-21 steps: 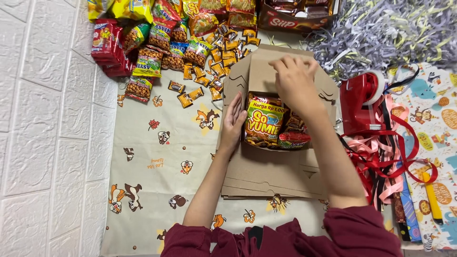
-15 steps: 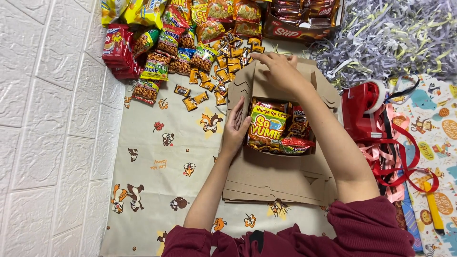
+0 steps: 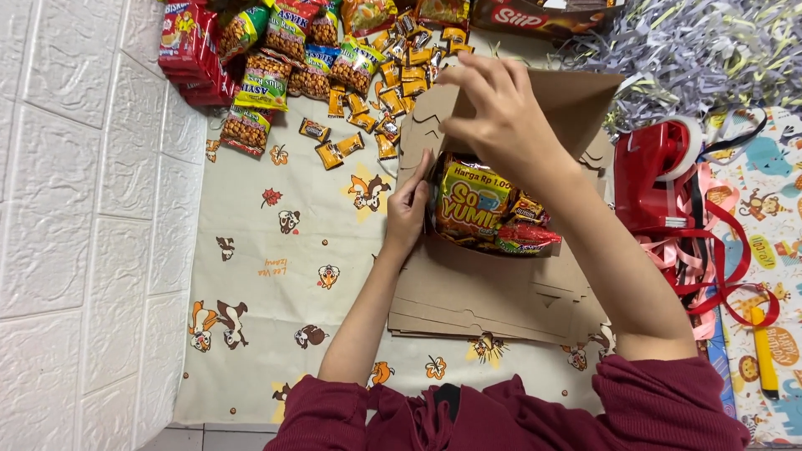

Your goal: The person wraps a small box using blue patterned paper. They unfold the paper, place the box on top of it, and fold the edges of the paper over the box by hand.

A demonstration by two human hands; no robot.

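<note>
Head view: right hand [image 3: 501, 117] pinching brown cardboard box flap [image 3: 576, 96], fingers closed on it. Left hand [image 3: 408, 209] pressed flat, open, against box side. Snack packets [image 3: 489, 209] inside box, atop flat cardboard stack [image 3: 484, 296]. Red tape dispenser [image 3: 656, 175] just right.

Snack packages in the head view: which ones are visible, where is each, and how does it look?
Yellow-green snack packet: inside the brown cardboard box, beside the left hand.
Red flat packets: stacked top left.
Small orange candy wrappers: scattered on the cloth.
Dark brown carton: top edge.
</note>
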